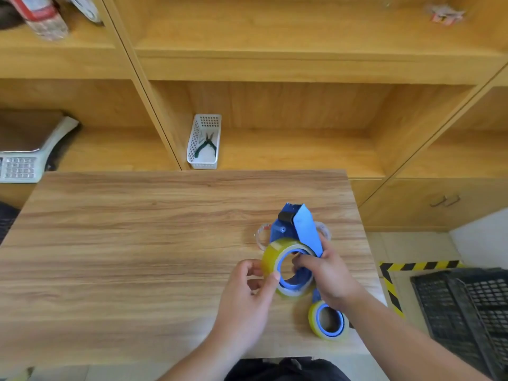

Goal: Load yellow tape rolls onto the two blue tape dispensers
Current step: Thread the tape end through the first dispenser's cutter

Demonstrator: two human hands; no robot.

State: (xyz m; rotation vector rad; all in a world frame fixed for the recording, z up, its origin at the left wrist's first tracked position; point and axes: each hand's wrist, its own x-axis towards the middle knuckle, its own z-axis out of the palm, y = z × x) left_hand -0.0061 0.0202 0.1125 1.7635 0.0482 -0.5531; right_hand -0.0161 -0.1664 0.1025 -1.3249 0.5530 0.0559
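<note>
A blue tape dispenser [295, 226] is held above the right part of the wooden table [137, 243]. A yellow tape roll [270, 258] sits around its blue hub. My left hand [247, 292] pinches the roll's left edge between thumb and fingers. My right hand [327, 273] grips the dispenser from the right, with fingertips inside the hub. A second yellow roll [328, 321] on a blue hub lies near the table's front right edge, partly hidden under my right wrist. Behind the dispenser, two clear, nearly empty tape rings [259, 236] lie on the table.
A white perforated basket [204, 141] with green-handled pliers stands on the shelf behind the table. A grey scale with a keypad [24, 160] is at the left. A black crate [464, 306] and yellow-black floor tape [417, 266] lie to the right.
</note>
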